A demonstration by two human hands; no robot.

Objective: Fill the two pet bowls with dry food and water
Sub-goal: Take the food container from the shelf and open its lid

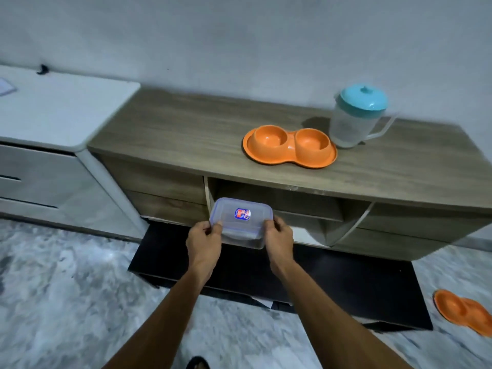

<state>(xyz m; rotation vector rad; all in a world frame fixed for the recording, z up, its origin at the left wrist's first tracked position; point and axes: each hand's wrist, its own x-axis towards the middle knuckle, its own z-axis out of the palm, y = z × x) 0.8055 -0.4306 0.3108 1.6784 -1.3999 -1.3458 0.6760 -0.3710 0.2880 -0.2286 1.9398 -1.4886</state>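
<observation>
Both hands are gripping a clear lidded container (241, 222) by its short ends, the left hand (204, 239) on one end and the right hand (278, 237) on the other, its long axis running nine to three. It is hanging in front of the cabinet's (186, 134) open shelf. The orange double bowl (289, 147) is sitting on the cabinet top at about one o'clock from the hands, nearer the right hand, both cups looking empty. The jug (354, 118) is standing just beside the bowl's right cup; whether the container is holding food is hard to tell through the blur
</observation>
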